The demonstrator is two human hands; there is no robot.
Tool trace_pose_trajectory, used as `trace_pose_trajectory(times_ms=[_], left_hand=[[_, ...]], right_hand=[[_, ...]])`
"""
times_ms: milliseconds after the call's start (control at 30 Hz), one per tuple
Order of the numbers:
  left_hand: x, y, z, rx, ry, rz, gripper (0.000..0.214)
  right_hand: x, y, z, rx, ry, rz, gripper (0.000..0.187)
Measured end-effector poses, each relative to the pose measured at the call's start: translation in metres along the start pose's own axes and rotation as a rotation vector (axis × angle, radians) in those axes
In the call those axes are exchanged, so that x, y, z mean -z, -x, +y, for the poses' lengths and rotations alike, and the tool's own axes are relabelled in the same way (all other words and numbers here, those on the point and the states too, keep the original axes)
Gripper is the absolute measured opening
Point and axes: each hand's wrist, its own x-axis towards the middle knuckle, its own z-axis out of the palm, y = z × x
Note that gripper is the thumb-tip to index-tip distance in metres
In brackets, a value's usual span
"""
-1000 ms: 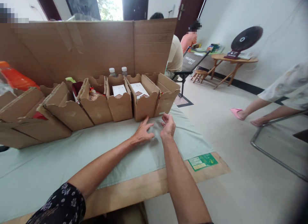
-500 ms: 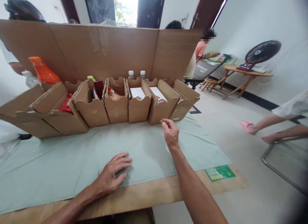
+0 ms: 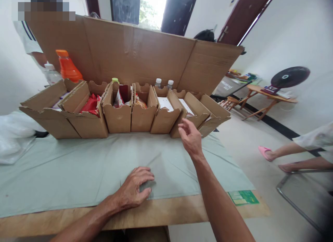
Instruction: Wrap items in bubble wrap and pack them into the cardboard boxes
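My left hand lies on the pale green cloth near the table's front edge, fingers curled loosely against the fabric, holding nothing. My right hand hovers above the cloth just in front of the row of small cardboard boxes, fingers apart and slightly bent, empty. The nearest boxes to it hold white cards. Boxes further left hold red packets and snack packs.
A tall cardboard sheet stands behind the boxes. An orange bottle and two clear bottles stand at the back. A green label sits on the wooden table edge. A seated person's legs, a fan and a folding table are at right.
My left hand drew back from the boxes to the table's front edge and stayed there. My right hand rose slightly toward the boxes. The view swung left and up.
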Motion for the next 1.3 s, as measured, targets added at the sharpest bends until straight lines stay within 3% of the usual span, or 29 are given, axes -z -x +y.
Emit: trace_pose_trajectory(times_ms=[100, 200, 267, 367, 467, 600, 700, 767, 833, 900, 1000, 1133, 1233, 1300], left_hand=[[0.001, -0.003, 0.000, -0.008, 0.014, 0.098, 0.034], [0.005, -0.006, -0.001, 0.006, 0.000, 0.220, 0.028], [0.009, -0.006, -0.002, 0.020, -0.017, 0.281, 0.026], [0.013, -0.005, -0.002, 0.030, -0.041, 0.345, 0.025], [0.015, -0.003, -0.002, 0.038, -0.053, 0.410, 0.025], [0.017, 0.002, -0.003, 0.080, -0.028, 0.489, 0.030], [0.018, 0.007, 0.003, 0.126, -0.001, 0.508, 0.035], [0.016, 0.011, 0.015, 0.134, 0.028, 0.498, 0.046], [0.012, 0.013, 0.030, 0.126, 0.074, 0.476, 0.060], [0.006, 0.014, 0.046, 0.123, 0.123, 0.452, 0.071], [-0.005, 0.014, 0.061, 0.149, 0.187, 0.409, 0.075], [-0.018, 0.015, 0.061, 0.208, 0.229, 0.338, 0.071], [-0.016, 0.018, 0.056, 0.250, 0.210, 0.409, 0.066], [-0.005, 0.016, 0.054, 0.265, 0.205, 0.491, 0.061]], right_hand=[[-0.016, -0.036, -0.036, 0.068, 0.172, -0.066, 0.049], [-0.028, -0.060, -0.059, 0.025, 0.378, -0.120, 0.029], [-0.029, -0.058, -0.067, 0.014, 0.418, -0.122, 0.017], [-0.016, -0.022, -0.074, 0.027, 0.447, -0.121, 0.014], [0.019, 0.039, -0.081, 0.068, 0.466, -0.143, 0.015], [0.096, 0.123, -0.080, 0.188, 0.372, -0.203, 0.017], [0.153, 0.175, -0.065, 0.112, 0.319, -0.050, 0.020], [0.179, 0.203, -0.051, 0.013, 0.245, 0.106, 0.049], [0.191, 0.226, -0.037, -0.086, 0.174, 0.165, 0.080], [0.190, 0.242, -0.025, -0.146, 0.157, 0.109, 0.085], [0.170, 0.251, -0.012, -0.177, 0.178, 0.019, 0.073], [0.135, 0.245, -0.008, -0.222, 0.120, 0.054, 0.068], [0.111, 0.228, -0.013, -0.227, 0.063, 0.055, 0.062], [0.094, 0.207, -0.019, -0.208, 0.029, 0.011, 0.056]])
